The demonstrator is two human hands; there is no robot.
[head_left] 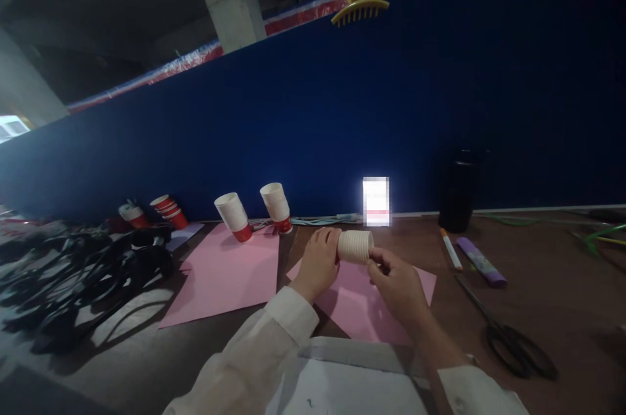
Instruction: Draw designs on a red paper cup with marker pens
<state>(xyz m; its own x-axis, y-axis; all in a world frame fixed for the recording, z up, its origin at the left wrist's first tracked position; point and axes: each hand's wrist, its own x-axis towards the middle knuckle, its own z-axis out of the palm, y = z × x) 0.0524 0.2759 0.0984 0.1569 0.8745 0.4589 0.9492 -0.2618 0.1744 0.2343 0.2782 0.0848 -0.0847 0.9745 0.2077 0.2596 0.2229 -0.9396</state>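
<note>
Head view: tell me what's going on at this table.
A person in white sleeves holds a stack of paper cups on its side, the left hand around one end and the right hand pinching the other. It hangs just above a pink sheet on the brown table. A second pink sheet lies to the left, with more cup stacks behind it by the blue wall. Scissors, a marker and a purple stick lie untouched to the right.

Long white sleeves (267, 346) (loose, creased) — bare hands (398, 283).
</note>
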